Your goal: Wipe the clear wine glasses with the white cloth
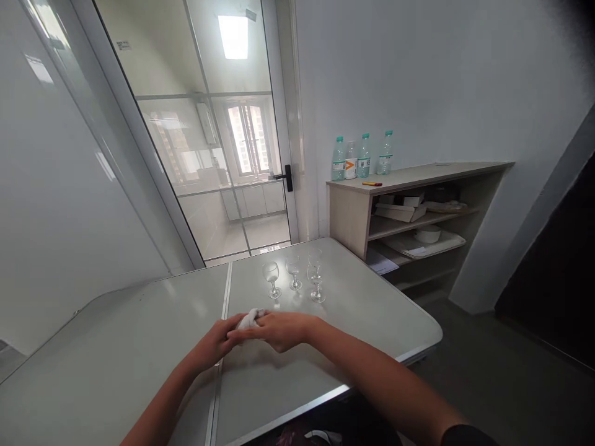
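Note:
My left hand (217, 341) and my right hand (281, 329) meet just above the table, both closed around a bunched white cloth (251, 318). Whether something is wrapped inside the cloth I cannot tell, since the fingers and folds hide it. Beyond my hands several clear stemmed glasses stand upright in a loose group: one glass (271, 273) on the left, another glass (294, 266) beside it, and a nearer glass (317, 292) on the right that overlaps one behind it.
The pale table (372, 316) has a metal seam (226, 294) running across it. At the back right stands a wooden shelf unit (348, 207) with several plastic bottles (364, 158) and a small red-and-yellow item (372, 184) on top. A glass door (237, 148) lies behind the table.

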`<move>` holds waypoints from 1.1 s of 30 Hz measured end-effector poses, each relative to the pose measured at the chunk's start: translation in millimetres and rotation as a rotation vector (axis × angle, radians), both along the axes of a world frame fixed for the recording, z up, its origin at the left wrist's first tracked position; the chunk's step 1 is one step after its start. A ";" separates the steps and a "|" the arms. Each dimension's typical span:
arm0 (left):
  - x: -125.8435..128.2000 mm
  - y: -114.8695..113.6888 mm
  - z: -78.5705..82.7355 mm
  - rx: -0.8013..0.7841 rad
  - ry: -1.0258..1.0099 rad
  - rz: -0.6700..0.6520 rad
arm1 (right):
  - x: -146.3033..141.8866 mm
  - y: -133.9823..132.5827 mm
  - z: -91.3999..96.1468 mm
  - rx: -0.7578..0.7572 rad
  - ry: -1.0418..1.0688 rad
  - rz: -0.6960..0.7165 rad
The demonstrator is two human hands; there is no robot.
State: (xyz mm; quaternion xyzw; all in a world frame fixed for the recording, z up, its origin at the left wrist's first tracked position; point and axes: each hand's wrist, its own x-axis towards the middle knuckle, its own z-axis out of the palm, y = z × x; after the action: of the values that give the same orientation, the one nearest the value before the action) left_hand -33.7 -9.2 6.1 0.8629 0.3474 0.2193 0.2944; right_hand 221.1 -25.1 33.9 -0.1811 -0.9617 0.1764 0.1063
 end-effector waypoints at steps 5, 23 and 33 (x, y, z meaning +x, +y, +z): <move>-12.8 4.0 -3.4 -0.029 -0.041 0.044 | -8.3 -2.9 -3.6 -0.036 0.025 -0.038; -8.3 4.8 -13.7 0.134 -0.151 0.153 | -1.1 -0.1 -8.4 -0.150 0.284 -0.058; -1.5 0.1 -13.0 0.387 0.022 0.282 | -18.8 10.8 -29.9 -0.281 0.795 -0.343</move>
State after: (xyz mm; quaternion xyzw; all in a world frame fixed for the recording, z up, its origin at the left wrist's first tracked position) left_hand -35.2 -9.1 -6.9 0.8485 0.4190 0.3115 0.0863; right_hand 202.3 -14.3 4.0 -0.2689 -0.7689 0.3407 0.4694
